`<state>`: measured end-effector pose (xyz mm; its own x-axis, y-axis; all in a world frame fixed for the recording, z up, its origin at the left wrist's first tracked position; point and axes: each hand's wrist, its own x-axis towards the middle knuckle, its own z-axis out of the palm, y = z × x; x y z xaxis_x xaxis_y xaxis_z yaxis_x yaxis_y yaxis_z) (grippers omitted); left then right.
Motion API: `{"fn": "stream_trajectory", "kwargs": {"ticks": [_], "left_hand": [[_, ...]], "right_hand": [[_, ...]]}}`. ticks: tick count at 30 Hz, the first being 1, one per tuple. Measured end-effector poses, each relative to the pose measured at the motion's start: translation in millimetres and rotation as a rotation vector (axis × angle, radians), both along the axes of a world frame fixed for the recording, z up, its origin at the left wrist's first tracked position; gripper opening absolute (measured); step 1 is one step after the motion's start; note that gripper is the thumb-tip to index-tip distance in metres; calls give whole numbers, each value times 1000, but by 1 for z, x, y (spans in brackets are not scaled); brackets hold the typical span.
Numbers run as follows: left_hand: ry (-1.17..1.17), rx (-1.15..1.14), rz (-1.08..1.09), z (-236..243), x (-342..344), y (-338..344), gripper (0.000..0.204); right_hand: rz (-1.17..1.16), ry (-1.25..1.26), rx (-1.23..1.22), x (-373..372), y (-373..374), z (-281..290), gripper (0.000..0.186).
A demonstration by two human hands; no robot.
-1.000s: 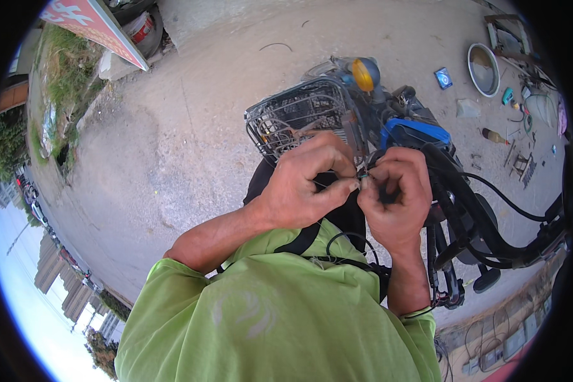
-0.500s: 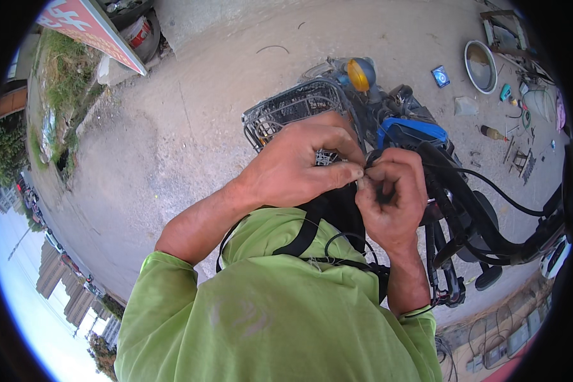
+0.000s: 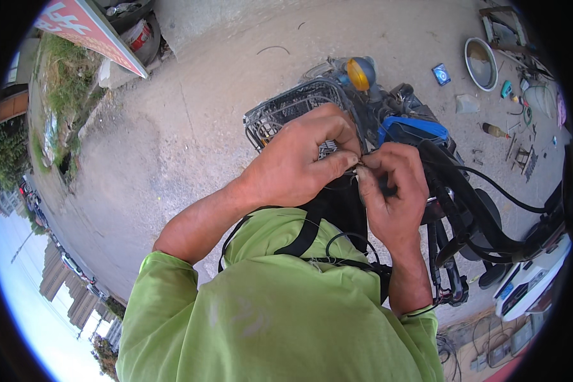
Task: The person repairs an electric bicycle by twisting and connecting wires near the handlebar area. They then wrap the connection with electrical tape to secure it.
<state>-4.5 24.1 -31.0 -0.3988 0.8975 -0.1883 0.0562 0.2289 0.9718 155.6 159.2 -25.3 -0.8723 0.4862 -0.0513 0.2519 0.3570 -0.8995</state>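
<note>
My left hand point(image 3: 299, 156) and my right hand point(image 3: 396, 191) meet in front of my chest, thumbs and fingers pinched close together. Between the fingertips is something small, thin and dark, mostly covered, too small to name. A thin dark line hangs just below the pinch. Beyond my left hand is the black wire basket point(image 3: 254, 121) of a parked two-wheeler. A yellow and blue round part point(image 3: 360, 74) and a blue panel point(image 3: 417, 127) belong to the vehicle too. Right of my right hand run a thick black bar point(image 3: 449, 219) and a black cable point(image 3: 490, 181).
At the far right on the ground are a round basin point(image 3: 481, 52), a small blue box point(image 3: 440, 74), a bottle point(image 3: 495, 131) and several tools. A white vehicle point(image 3: 531, 280) stands at the lower right. A red sign point(image 3: 99, 35) leans at the upper left.
My right thumb and fingers have straightened a little at the pinch, and the fingertips have shifted slightly. More of the white vehicle shows at the lower right.
</note>
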Motion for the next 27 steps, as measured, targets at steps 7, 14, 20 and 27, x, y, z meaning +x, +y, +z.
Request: {"fn": "stream_trajectory", "kwargs": {"ticks": [7, 14, 20, 27], "left_hand": [[-458, -210, -22, -5, -3, -3, 19], [-451, -352, -45, 0, -8, 7, 14], [225, -75, -8, -2, 7, 3, 9], [127, 117, 164, -11, 26, -4, 12]], "right_hand": [[65, 114, 50, -1, 3, -6, 24], [113, 132, 150, -2, 3, -9, 22], [96, 83, 165, -1, 2, -9, 21], [1, -6, -51, -1, -1, 0, 16]]}}
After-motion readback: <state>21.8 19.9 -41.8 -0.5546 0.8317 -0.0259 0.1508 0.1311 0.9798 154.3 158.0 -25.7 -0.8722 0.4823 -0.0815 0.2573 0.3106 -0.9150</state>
